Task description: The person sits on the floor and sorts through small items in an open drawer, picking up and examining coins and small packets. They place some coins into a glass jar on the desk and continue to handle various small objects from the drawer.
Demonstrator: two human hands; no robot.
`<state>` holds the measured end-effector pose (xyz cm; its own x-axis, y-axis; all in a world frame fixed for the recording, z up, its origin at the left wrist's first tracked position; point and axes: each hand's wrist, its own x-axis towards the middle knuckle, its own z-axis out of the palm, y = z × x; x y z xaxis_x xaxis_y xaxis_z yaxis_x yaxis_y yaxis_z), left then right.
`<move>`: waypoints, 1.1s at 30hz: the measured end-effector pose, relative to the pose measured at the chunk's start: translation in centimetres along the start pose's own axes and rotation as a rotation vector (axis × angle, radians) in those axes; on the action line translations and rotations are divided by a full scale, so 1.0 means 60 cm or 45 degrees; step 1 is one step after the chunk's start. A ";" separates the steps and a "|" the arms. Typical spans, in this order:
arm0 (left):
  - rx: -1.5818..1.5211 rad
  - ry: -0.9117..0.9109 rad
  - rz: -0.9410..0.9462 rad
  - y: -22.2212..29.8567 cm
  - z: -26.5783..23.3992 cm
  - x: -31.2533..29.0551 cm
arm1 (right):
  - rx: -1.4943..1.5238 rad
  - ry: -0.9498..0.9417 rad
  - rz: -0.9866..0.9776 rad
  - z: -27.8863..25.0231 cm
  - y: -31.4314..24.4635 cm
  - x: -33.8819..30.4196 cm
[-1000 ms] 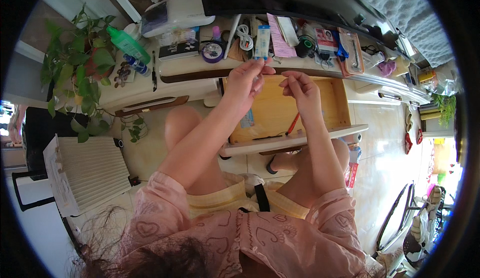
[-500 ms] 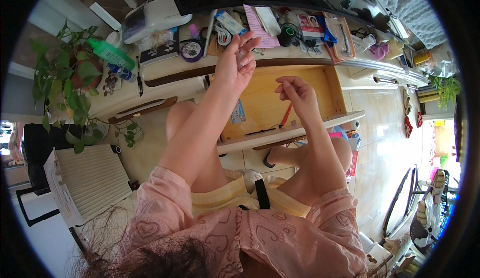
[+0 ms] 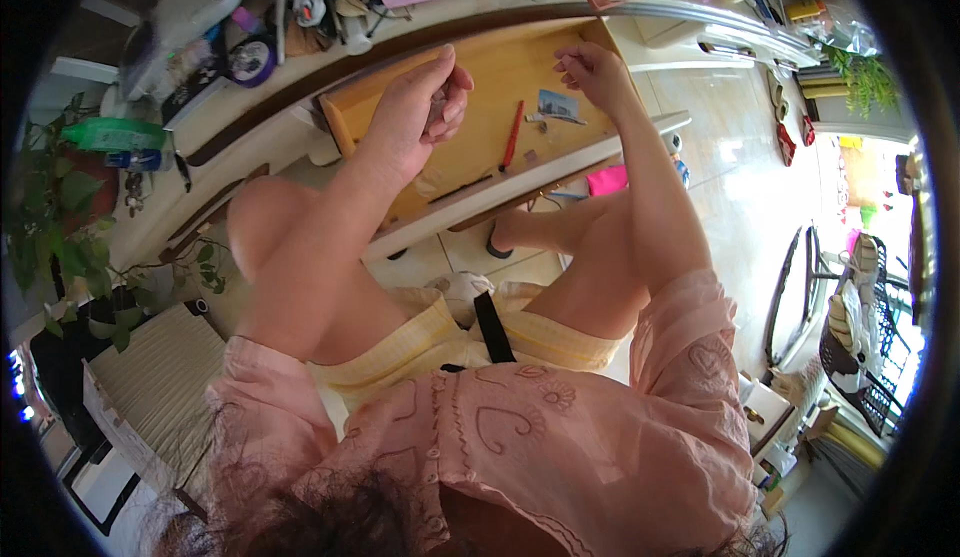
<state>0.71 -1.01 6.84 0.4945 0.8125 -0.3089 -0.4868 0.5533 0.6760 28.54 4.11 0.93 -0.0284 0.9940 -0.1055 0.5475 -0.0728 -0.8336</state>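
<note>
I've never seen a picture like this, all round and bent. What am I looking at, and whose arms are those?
There is no machine here. A person wears a wide-angle camera on the head, looking down, so you see their own arms, knees and pink blouse from above. The lens bends straight lines near the rim.

In front of them is an open wooden drawer under a cluttered desk. In the drawer lie a red pen and a small card.

The left hand is curled closed over the drawer; it may hold something small, but I cannot tell what. The right hand hovers above the card with its fingers pinched together. A potted plant stands on the left.
</note>
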 end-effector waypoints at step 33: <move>0.542 0.368 -0.168 -0.028 -0.088 0.027 | -0.966 -1.256 0.198 0.072 0.182 0.044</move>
<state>-1.47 0.35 1.65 0.2837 0.7919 -0.5408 -0.0691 0.5794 0.8121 30.81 5.56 -10.81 -0.3541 0.4711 -0.8079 0.9347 0.2075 -0.2887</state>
